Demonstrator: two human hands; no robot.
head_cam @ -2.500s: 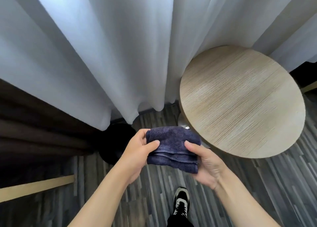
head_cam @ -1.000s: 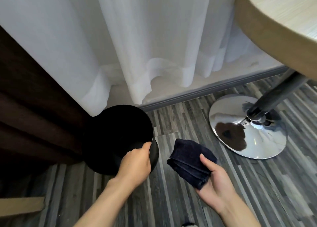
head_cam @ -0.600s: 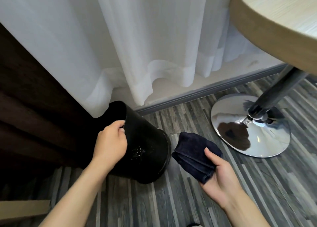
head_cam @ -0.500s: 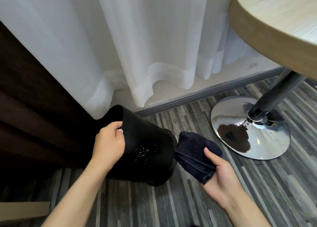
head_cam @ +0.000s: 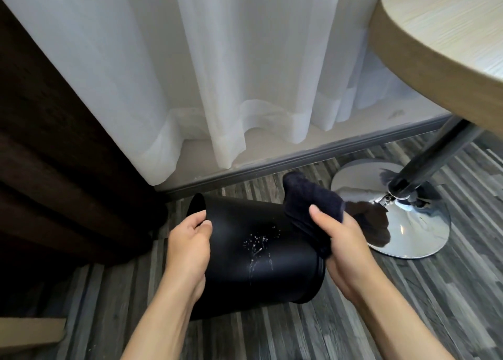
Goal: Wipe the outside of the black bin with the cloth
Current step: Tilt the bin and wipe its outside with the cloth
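cloth arriving at the tipped bin, first stroke about to start

the black bin (head_cam: 261, 253) is lying tipped on its side on the floor (head_cam: 408, 318), its open mouth pointing toward the dark curtain (head_cam: 54, 169) and its base end pointing toward the chrome base (head_cam: 392, 212) of the desk (head_cam: 449, 41). the left hand (head_cam: 189, 246) is gripping the bin at its rim, thumb lying on the outer wall and fingers (head_cam: 194, 222) curling over the edge, so it is steadying the bin in this tilt. the right hand (head_cam: 344, 246) is clutching the folded dark cloth (head_cam: 310, 207), thumb pinning it on top and the other fingers hidden beneath; the cloth is resting against the bin's upper wall near the base end, though how firmly it is pressing cannot be told.

on the bin's upward-facing wall, between the two hands, a patch of white specks and dried drips (head_cam: 258, 246) is showing, just beside the cloth.

judging from this, the wiping itself is only beginning: the bin is positioned and held, the cloth is at the surface. the next move is calling for pressing the cloth flat and dragging it across the speckled patch toward the rim, while the left hand is bracing the bin so it is not rolling, then turning the bin to reach the sides now facing the floor.
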